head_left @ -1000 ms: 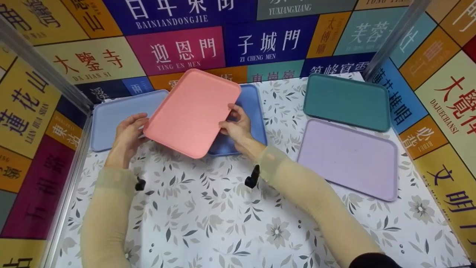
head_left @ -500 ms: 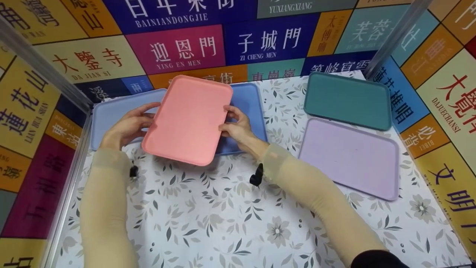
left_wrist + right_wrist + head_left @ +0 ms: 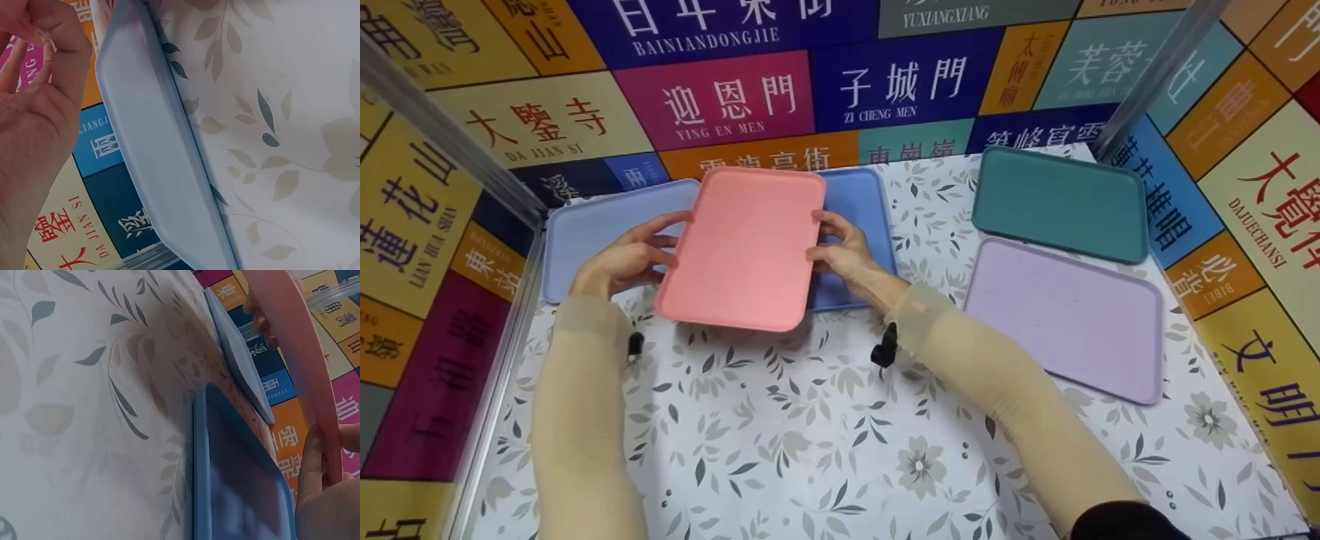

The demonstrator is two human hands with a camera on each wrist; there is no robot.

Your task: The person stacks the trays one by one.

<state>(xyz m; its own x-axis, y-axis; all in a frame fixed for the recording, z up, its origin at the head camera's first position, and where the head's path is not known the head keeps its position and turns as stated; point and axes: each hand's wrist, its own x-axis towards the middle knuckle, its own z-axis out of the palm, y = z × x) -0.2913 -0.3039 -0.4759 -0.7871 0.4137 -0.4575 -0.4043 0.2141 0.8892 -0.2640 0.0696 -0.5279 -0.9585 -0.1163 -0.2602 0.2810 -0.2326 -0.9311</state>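
A pink tray is held up off the table by both hands, one at each long side. My left hand grips its left edge, with fingers reaching around that side. On the right edge, my right hand pinches the rim between thumb and fingers; the right wrist view shows this pinch on the pink tray too. Beneath and behind it lies a blue tray, partly covered. A pale blue tray sits at the left, behind my left hand.
At the back right lies a dark green tray, with a lilac tray just in front of it. A white leaf-patterned cloth covers the table. Printed panels with metal corner posts wall in the back and sides.
The pink tray has come down slightly and turned from a slant to nearly straight. My left hand has shifted its hold further up the tray's left side.
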